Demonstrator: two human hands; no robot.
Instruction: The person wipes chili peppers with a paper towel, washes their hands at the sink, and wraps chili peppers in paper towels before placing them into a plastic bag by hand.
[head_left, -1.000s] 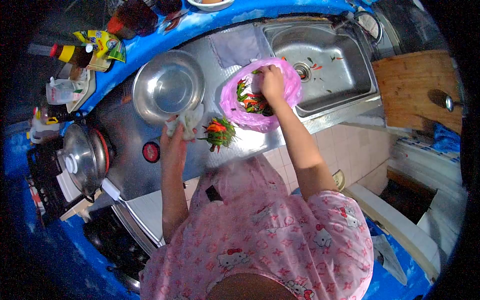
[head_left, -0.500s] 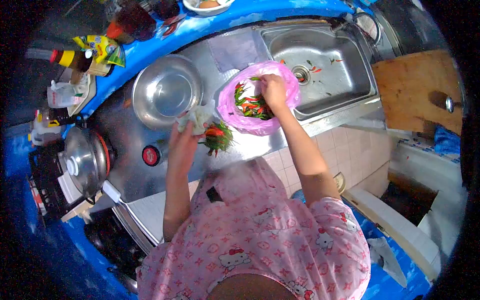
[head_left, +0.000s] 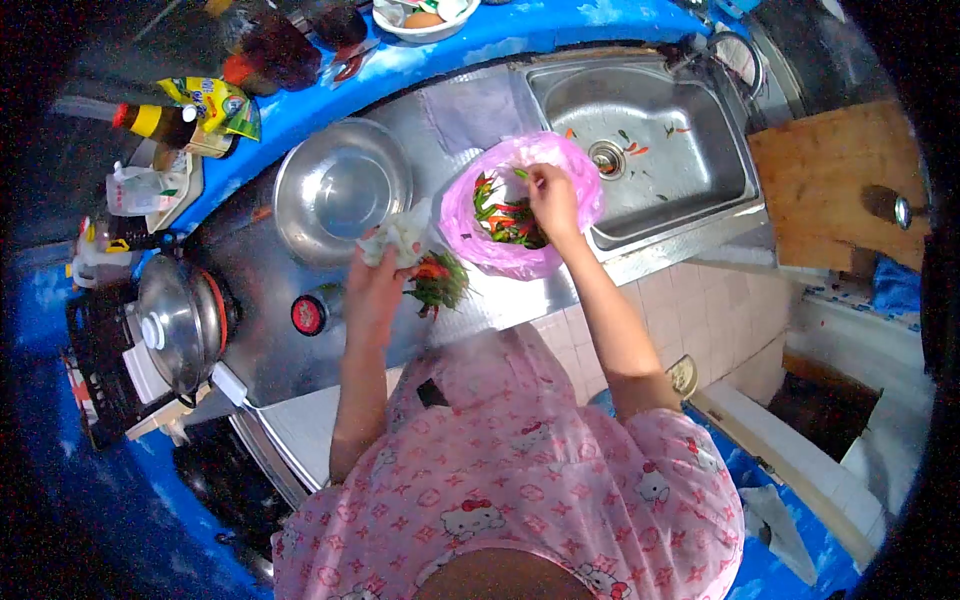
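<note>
My left hand [head_left: 372, 300] is closed around a crumpled whitish cloth [head_left: 396, 238] above the counter. Close beside it lies a heap of red and green chili peppers with stems [head_left: 438, 282]. Over the pink plastic bag [head_left: 470, 250], my right hand [head_left: 555, 208] has its fingers pinched together on a green chili pepper [head_left: 521, 173]. Inside the open bag are several more red and green chilies [head_left: 508, 220], partly hidden by the right hand. Behind the left hand stands a wide metal basin [head_left: 300, 225].
A steel sink [head_left: 690, 200] at the right has several chilies around its drain. A red-lidded jar [head_left: 309, 315] stands left of my left hand. Farther left, a lidded pan [head_left: 180, 325] sits by the stove. Bottles and a white bowl [head_left: 425, 30] line the blue ledge.
The view has shifted slightly, moving the scene down and right. My right hand has come a little nearer to me with the green chili. The left hand keeps hold of the cloth.
</note>
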